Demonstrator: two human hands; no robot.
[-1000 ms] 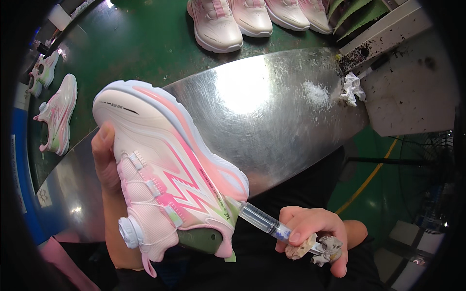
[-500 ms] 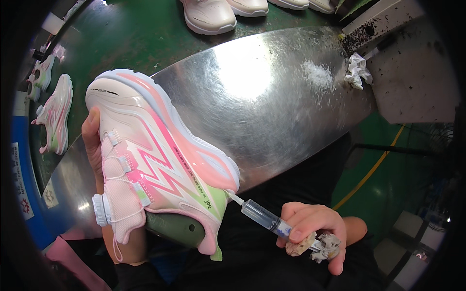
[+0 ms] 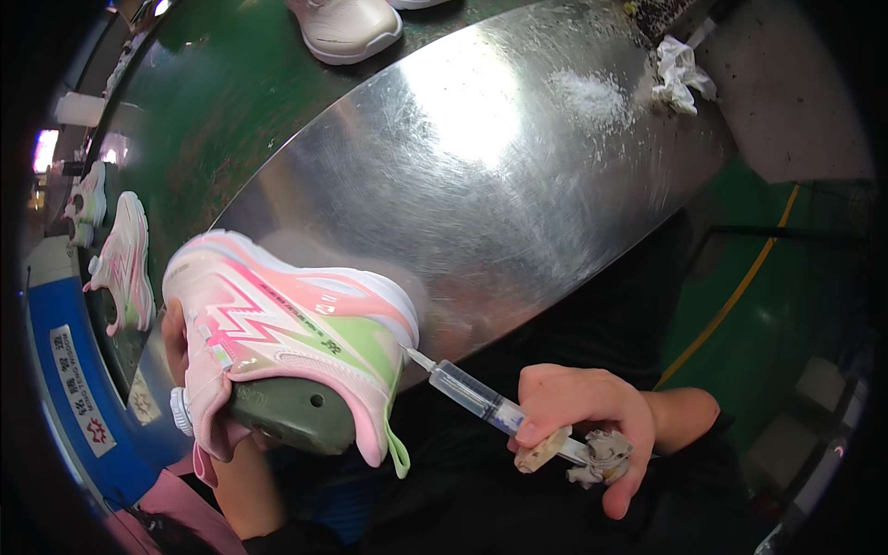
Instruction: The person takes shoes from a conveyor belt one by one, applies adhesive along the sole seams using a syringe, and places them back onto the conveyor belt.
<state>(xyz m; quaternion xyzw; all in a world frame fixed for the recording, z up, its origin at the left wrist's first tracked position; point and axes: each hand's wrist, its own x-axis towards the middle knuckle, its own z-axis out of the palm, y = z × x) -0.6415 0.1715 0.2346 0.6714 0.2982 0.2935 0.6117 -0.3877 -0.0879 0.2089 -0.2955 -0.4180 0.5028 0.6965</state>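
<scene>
My left hand (image 3: 176, 338) grips a pink, white and green sneaker (image 3: 287, 324) from behind; only fingers show at its toe side. The shoe sits on a dark green last (image 3: 291, 413) and lies tilted, sole toward the table. My right hand (image 3: 592, 421) holds a clear syringe (image 3: 472, 393) crusted with dried glue at the plunger end. The needle tip touches the heel edge of the sole at lower centre.
A curved shiny metal table (image 3: 499, 157) spreads ahead, with white powder and a crumpled tissue (image 3: 680, 74) at its far right. Beyond it a green conveyor (image 3: 194, 120) carries more sneakers at left (image 3: 125, 264) and top (image 3: 347, 28).
The sneaker has been turned and lowered, from sole up-left to lying flatter at the left. The syringe tip has stayed at the heel while the view shifted down.
</scene>
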